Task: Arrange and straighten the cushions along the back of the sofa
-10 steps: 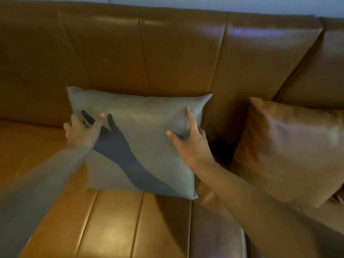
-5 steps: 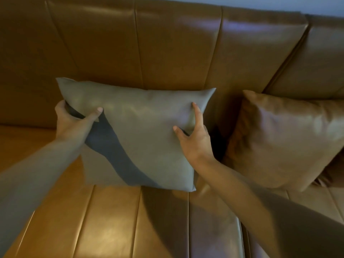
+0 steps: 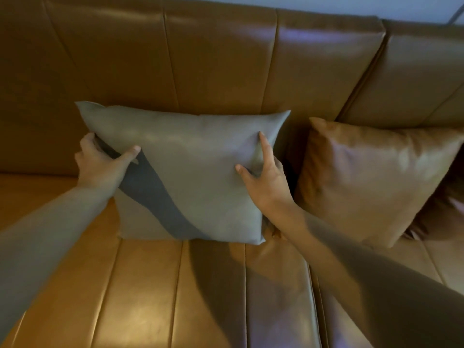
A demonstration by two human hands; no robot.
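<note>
A grey cushion (image 3: 195,167) stands upright on the sofa seat, leaning against the brown leather backrest (image 3: 221,61). My left hand (image 3: 100,164) grips its left edge, thumb across the front and fingers behind. At the cushion's right edge my right hand (image 3: 266,179) holds on with thumb and forefinger spread on the front face and the other fingers tucked round the side. A brown leather cushion (image 3: 371,179) leans against the backrest just to the right, a narrow gap away from the grey one.
The brown leather seat (image 3: 155,292) stretches in front of the cushions. Something dark pink (image 3: 452,209) peeks out behind the brown cushion at the far right. A pale wall (image 3: 376,6) shows above the backrest.
My left hand went from lying flat on the cushion's front to gripping its left edge. The grey cushion has been lifted a little and set more upright against the backrest.
</note>
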